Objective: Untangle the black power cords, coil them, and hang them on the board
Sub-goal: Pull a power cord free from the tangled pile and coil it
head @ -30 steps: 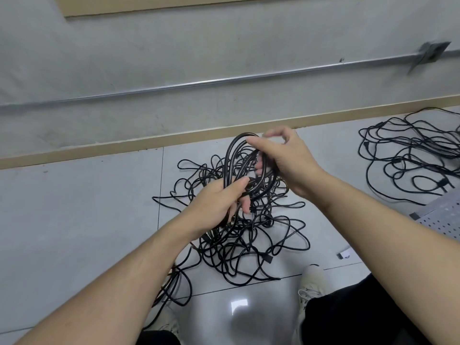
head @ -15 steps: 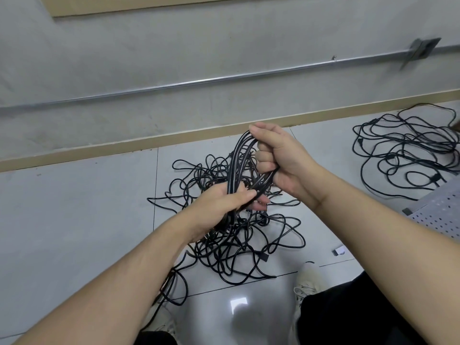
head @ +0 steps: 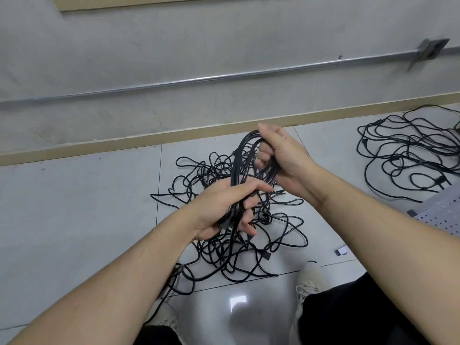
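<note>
Cord bundle (head: 240,160), black and half-coiled, sits gripped between both hands above the tangled pile (head: 231,235) on the floor tiles (head: 82,220): left hand (head: 224,207) clenched round its lower end, right hand (head: 281,155) curled round its top loop. Open tile lies left of the pile; the skirting board (head: 99,145) bounds the far side. A second tangle (head: 408,150) and the perforated board (head: 440,210) crowd the right. No writing is legible.

Workshop: wall conduit (head: 224,77), pegboard (head: 443,212)

I see a metal conduit (head: 224,77) running along the grey wall (head: 149,41), a tan baseboard (head: 99,145) below it, and glossy floor tiles (head: 74,207).
</note>
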